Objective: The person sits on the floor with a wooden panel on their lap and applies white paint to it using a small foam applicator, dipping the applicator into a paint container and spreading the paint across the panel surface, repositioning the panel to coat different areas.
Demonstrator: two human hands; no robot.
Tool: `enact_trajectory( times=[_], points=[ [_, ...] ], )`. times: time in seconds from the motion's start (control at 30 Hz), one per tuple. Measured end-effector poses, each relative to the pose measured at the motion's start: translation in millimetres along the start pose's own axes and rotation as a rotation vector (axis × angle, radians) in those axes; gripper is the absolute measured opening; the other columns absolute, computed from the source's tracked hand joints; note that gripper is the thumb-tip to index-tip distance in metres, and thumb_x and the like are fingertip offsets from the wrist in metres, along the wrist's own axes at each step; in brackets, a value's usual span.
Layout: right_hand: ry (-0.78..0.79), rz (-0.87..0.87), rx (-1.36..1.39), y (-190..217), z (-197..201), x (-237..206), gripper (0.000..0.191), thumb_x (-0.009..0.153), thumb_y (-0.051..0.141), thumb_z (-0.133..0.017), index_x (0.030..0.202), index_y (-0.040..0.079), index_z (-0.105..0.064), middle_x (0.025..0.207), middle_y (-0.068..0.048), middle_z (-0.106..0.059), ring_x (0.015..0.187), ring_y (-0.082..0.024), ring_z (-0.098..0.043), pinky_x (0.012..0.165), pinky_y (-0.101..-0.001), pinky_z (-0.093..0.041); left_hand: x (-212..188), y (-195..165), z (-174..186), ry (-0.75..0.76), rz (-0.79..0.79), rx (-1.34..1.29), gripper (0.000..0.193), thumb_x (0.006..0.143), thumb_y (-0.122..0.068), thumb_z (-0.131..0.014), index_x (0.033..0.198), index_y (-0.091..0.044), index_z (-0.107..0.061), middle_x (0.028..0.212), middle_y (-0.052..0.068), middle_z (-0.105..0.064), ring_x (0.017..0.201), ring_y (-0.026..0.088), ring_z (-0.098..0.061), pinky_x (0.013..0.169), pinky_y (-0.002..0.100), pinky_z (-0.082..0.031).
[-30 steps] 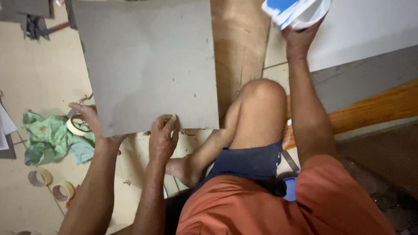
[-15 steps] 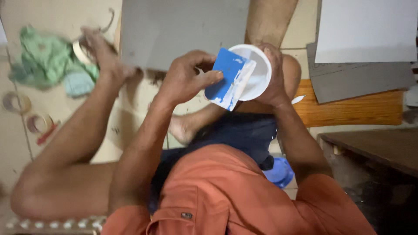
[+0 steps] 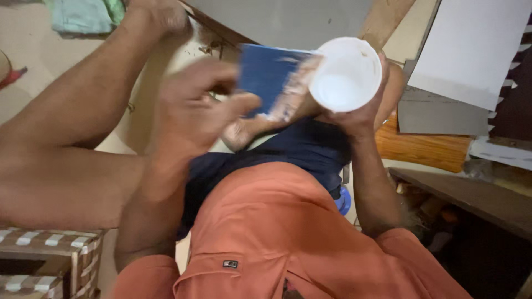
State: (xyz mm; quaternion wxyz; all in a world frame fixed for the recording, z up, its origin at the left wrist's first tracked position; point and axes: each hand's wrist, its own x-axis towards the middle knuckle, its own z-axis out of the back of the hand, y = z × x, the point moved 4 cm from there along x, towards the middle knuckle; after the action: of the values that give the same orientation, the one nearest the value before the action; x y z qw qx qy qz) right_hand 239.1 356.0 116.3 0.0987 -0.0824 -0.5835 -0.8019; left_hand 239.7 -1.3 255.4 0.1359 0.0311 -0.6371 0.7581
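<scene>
Left hand: the left hand [image 3: 194, 113] is raised in front of the chest, blurred, its fingers [image 3: 238, 105] clamped on the near edge of a blue card [image 3: 266, 77].
Right hand: the right hand [image 3: 354, 116] wraps a white cup [image 3: 344, 75] from below, fingers closed round its wall.
Blue card: flat and roughly rectangular, its long axis running left to right; its far end, smeared white, touches the cup's rim.
White cup: held at chest height, above the lap, its open mouth tilted toward the camera; white stuff shows inside.
Surface: a pale floor [image 3: 33, 61] lies below, with a grey board [image 3: 288, 19] ahead, a strip of bare wood [image 3: 385, 19] beside it and a green cloth [image 3: 83, 14] at the upper left.
Room: a white sheet [image 3: 471, 50] over a grey panel [image 3: 438, 113] to the right, an orange plank [image 3: 421, 147] under them, a dark wooden bench [image 3: 471, 199] at the lower right, a woven checked stool [image 3: 50, 254] at the lower left.
</scene>
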Motion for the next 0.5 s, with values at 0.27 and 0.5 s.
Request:
enact_trajectory(
  times=[0.27, 0.5],
  points=[
    [0.050, 0.101, -0.154, 21.7, -28.0, -13.8, 0.137, 0.072, 0.033, -0.101, 0.168, 0.012, -0.005, 0.164, -0.014, -0.035, 0.150, -0.028, -0.045, 0.126, -0.0406, -0.041, -10.3, 55.4, 38.5, -0.327, 0.222, -0.640, 0.030, 0.095, -0.007, -0.087, 0.116, -0.001, -0.065, 0.104, 0.006, -0.072, 0.093, 0.012, -0.068, 0.090, 0.023, -0.057],
    [0.061, 0.099, -0.156, 35.4, -52.2, -6.2, 0.138, 0.070, 0.030, -0.104, 0.169, 0.010, -0.009, 0.161, -0.014, -0.037, 0.149, -0.028, -0.047, 0.128, -0.0419, -0.043, -10.4, 65.0, 30.2, -0.354, 0.197, -0.701, 0.038, 0.095, -0.001, -0.088, 0.123, 0.000, -0.061, 0.105, 0.007, -0.070, 0.092, 0.012, -0.067, 0.088, 0.024, -0.058]
  ],
)
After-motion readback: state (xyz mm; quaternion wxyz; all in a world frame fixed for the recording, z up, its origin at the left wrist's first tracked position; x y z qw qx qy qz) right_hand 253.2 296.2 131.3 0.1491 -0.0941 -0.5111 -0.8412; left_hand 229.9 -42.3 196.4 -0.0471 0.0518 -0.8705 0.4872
